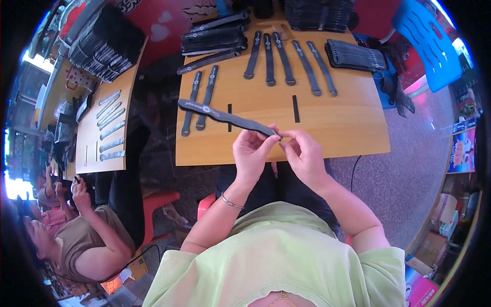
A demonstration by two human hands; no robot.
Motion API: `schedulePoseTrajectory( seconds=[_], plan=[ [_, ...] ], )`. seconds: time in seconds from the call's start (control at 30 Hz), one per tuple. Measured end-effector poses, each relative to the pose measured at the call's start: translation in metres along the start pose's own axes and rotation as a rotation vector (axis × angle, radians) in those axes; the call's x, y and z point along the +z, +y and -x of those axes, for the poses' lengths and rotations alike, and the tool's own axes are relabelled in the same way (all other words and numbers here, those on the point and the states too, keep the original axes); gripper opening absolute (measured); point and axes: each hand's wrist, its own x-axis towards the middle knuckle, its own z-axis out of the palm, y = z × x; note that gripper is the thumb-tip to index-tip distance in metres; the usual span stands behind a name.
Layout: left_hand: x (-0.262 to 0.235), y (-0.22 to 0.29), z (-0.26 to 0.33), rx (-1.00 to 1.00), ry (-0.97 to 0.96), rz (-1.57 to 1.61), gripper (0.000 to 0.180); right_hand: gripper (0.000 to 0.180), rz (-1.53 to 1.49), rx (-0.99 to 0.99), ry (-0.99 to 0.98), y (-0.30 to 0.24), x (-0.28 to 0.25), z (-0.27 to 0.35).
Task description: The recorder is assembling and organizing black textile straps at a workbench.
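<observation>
Here the left hand (250, 154) and right hand (306, 157) pinch the dark strap's (221, 113) near end in their fingertips, seemingly steadying it, its length angled over the wooden table (353, 125).

Pale green short-sleeved top (276, 245) — silver bangle (230, 203), gold necklace (283, 295) — dark trousers (296, 192).
</observation>
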Motion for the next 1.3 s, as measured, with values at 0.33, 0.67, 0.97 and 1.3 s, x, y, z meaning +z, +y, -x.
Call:
schedulePoseTrajectory(
  seconds=[0.33, 0.67, 0.97, 1.3],
  plan=[
    [0.002, -0.001, 0.0, -0.066, -0.087, -0.054, 0.016, 0.012, -0.057, -0.095, -0.004, 0.006, -0.004, -0.003],
    [-0.005, 0.001, -0.007, -0.152, -0.204, -0.12, 0.019, 0.012, -0.005, -0.012, -0.126, 0.01, -0.016, -0.009],
    [-0.014, 0.0, -0.015, -0.166, -0.35, -0.178, 0.02, 0.009, -0.278, 0.251, -0.249, 0.015, -0.021, -0.017],
    [0.001, 0.009, -0.012, -0.035, -0.251, -0.601, 0.017, 0.006, 0.153, -0.225, 0.039, -0.005, -0.017, -0.007]
  ],
)
